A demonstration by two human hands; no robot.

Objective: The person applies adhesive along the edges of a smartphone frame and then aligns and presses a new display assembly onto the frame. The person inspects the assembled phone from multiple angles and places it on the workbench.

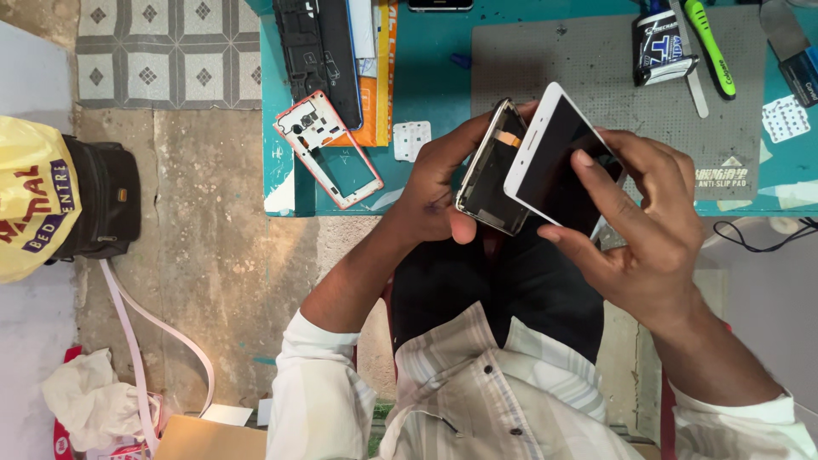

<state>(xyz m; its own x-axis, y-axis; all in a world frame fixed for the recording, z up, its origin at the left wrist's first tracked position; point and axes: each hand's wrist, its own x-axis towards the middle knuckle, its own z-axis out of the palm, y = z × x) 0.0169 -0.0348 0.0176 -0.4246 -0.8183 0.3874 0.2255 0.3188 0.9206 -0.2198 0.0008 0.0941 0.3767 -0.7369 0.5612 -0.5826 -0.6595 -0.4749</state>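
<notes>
Your left hand point(439, 183) grips the open silver-edged phone body point(487, 170) while your right hand point(643, 226) pinches the white-framed black glass screen panel point(558, 162) tilted against it, both just near of the grey rubber work mat point(596, 77) on the teal table point(434, 77).

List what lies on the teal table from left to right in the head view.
Pink phone frame → small white square plate → grey mat → glue tube → green-handled tool.
</notes>
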